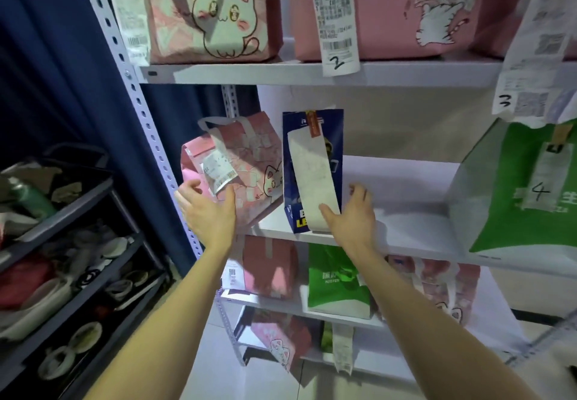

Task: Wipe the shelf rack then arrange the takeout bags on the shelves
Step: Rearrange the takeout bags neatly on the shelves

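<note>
Arranging well along: left hand grasps tilted pink bag, right hand grasps blue bag; middle shelf part-filled.

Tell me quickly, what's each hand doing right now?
Left hand: fingers curled round the tilted pink cat bag, holding it.
Right hand: gripping the blue bag at its side, thumb on its receipt.
</note>
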### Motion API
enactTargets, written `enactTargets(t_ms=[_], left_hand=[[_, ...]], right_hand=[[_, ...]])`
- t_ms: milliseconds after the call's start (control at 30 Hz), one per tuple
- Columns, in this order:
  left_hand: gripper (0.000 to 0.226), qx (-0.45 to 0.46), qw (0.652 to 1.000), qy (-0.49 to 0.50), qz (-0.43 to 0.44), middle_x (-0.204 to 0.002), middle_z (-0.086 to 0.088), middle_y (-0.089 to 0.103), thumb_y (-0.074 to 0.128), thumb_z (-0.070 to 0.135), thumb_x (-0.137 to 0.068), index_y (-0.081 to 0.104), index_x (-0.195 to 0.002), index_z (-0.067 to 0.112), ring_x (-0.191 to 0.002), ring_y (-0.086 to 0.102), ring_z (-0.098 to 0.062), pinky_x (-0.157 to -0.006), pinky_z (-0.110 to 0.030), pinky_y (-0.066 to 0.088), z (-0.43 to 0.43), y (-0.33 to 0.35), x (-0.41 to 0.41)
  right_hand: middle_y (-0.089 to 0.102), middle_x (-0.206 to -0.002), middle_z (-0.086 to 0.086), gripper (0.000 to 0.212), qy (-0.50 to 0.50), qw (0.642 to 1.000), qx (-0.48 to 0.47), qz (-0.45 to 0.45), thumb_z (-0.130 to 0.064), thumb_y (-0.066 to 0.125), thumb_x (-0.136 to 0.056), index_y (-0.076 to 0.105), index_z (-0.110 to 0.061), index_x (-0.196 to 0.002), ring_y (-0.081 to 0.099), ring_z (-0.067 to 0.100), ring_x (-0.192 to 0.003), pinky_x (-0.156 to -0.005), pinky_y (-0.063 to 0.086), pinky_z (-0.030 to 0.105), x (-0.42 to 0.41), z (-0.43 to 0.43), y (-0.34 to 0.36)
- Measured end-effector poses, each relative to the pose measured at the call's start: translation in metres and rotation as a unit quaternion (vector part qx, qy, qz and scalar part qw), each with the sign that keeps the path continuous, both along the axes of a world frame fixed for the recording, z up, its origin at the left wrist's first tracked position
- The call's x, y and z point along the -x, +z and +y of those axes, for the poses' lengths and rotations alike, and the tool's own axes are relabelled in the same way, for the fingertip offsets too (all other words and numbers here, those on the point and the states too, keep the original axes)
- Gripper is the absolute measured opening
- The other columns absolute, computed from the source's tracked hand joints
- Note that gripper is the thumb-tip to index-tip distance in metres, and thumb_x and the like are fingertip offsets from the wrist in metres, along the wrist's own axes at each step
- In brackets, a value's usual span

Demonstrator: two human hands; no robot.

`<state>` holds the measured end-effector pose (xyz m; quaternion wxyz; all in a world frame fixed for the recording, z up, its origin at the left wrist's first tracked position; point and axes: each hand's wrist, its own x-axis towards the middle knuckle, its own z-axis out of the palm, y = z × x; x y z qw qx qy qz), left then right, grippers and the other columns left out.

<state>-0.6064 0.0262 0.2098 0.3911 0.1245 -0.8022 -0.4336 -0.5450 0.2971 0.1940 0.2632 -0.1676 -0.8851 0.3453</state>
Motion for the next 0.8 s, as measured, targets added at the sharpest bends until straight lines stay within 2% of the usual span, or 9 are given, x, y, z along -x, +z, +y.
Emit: enactTargets(t_ms=[67,133,200,300,433,533,600,667,800], left_hand=[[0.061,0.005,0.996,-0.032,-0.081,-0.12,-0.009,0.06,0.081,0.053,-0.092,0.055,-0.125,0.01,-0.106,0.06,-0.031,-0.09,-0.047,0.053,-0.015,-0.001,0.011],[0.049,0.041,0.98,-0.106,-0.167,-0.109,-0.007,0.07,0.067,0.058,-0.102,0.063,-0.124,0.014,-0.101,0.067,-0.034,-0.084,-0.047,0.056,-0.025,-0.001,0.019],[0.041,0.074,0.973,-0.152,-0.16,-0.102,-0.004,0.076,0.06,0.053,-0.108,0.069,-0.126,0.017,-0.095,0.069,-0.032,-0.079,-0.045,0.057,-0.033,-0.002,0.022],[0.034,0.066,0.98,-0.151,-0.113,-0.097,-0.003,0.077,0.059,0.05,-0.109,0.072,-0.122,0.021,-0.087,0.071,-0.027,-0.077,-0.045,0.059,-0.041,0.001,0.014],[0.027,0.036,0.991,-0.104,-0.078,-0.079,0.004,0.07,0.057,0.053,-0.107,0.07,-0.108,0.029,-0.074,0.066,-0.021,-0.069,-0.042,0.055,-0.059,0.003,-0.012],[0.023,0.047,0.994,-0.086,-0.043,-0.083,0.008,0.07,0.058,0.05,-0.109,0.069,-0.108,0.03,-0.074,0.064,-0.018,-0.065,-0.039,0.051,-0.077,0.004,-0.04],[0.02,0.061,0.995,-0.074,-0.032,-0.084,0.011,0.067,0.059,0.046,-0.11,0.069,-0.107,0.028,-0.073,0.061,-0.013,-0.064,-0.036,0.046,-0.091,0.004,-0.06],[0.023,0.069,0.995,-0.06,-0.032,-0.078,0.009,0.062,0.06,0.042,-0.11,0.064,-0.095,0.025,-0.069,0.055,-0.013,-0.062,-0.04,0.045,-0.104,0.004,-0.08],[0.029,0.086,0.995,-0.028,-0.039,-0.091,0.001,0.059,0.057,0.043,-0.111,0.055,-0.089,0.023,-0.084,0.056,-0.022,-0.074,-0.051,0.053,-0.123,0.001,-0.12]], right_hand=[[0.052,-0.144,0.007,0.082,0.006,0.999,0.036,-0.029,-0.048,0.085,-0.084,0.043,-0.012,-0.145,0.06,0.026,-0.121,-0.1,0.057,0.048,0.014,-0.001,-0.001],[0.061,-0.132,0.007,0.06,0.014,0.998,0.045,-0.051,-0.043,0.081,-0.09,0.053,-0.014,-0.134,0.065,0.027,-0.113,-0.096,0.059,0.05,0.028,-0.001,-0.005],[0.07,-0.117,0.004,0.03,0.016,0.997,0.045,-0.053,-0.038,0.072,-0.099,0.062,-0.018,-0.118,0.068,0.025,-0.099,-0.084,0.06,0.044,0.037,0.001,-0.011],[0.073,-0.109,0.0,0.013,0.005,0.997,0.061,-0.037,-0.033,0.064,-0.105,0.063,-0.022,-0.111,0.068,0.021,-0.094,-0.076,0.052,0.034,0.045,0.005,-0.016],[0.072,-0.113,0.001,0.015,0.01,0.999,0.049,-0.019,-0.025,0.062,-0.107,0.061,-0.019,-0.12,0.069,0.025,-0.102,-0.083,0.056,0.037,0.052,0.001,-0.019],[0.071,-0.127,0.005,0.022,0.039,0.997,0.048,-0.04,-0.025,0.06,-0.108,0.059,-0.019,-0.129,0.069,0.029,-0.111,-0.095,0.06,0.045,0.061,-0.008,-0.018],[0.071,-0.129,0.007,0.024,0.066,0.996,0.042,-0.053,-0.026,0.059,-0.108,0.059,-0.018,-0.13,0.068,0.032,-0.113,-0.095,0.06,0.047,0.067,-0.021,-0.011],[0.071,-0.129,0.009,0.024,0.1,0.993,0.035,-0.057,-0.025,0.059,-0.108,0.06,-0.017,-0.13,0.069,0.035,-0.113,-0.095,0.06,0.047,0.074,-0.037,-0.003],[0.072,-0.125,0.014,0.023,0.165,0.983,0.014,-0.084,-0.021,0.059,-0.106,0.063,-0.011,-0.126,0.068,0.039,-0.108,-0.087,0.058,0.042,0.086,-0.067,0.007]])
